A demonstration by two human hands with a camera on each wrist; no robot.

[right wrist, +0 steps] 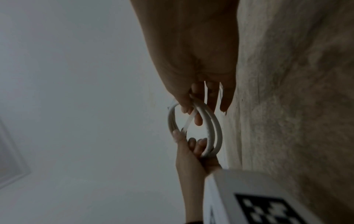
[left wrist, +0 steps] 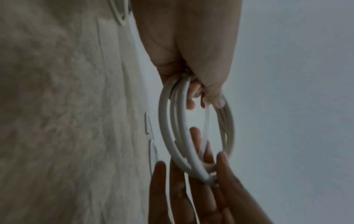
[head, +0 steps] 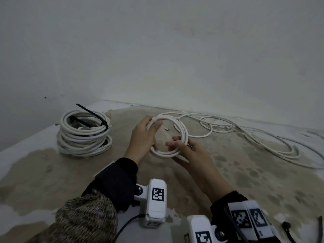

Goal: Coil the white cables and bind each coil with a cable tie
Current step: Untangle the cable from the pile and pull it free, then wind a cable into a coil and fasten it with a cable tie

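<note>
Small round coil of white cable (head: 177, 135) gripped by left hand (head: 142, 137), pinched by right hand (head: 189, 151), above tan tabletop (head: 228, 172).

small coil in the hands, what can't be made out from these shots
- Tie on the small coil: a white wrap shows under the left hand fingertips in the head view, too small to tell if it is a fastened tie.
- Right hand grip: wrist views are dark and blurred; a thin white strip crosses the coil, its ends hidden by fingers.
- Loose cable: cut off by the head view's right edge.
</note>
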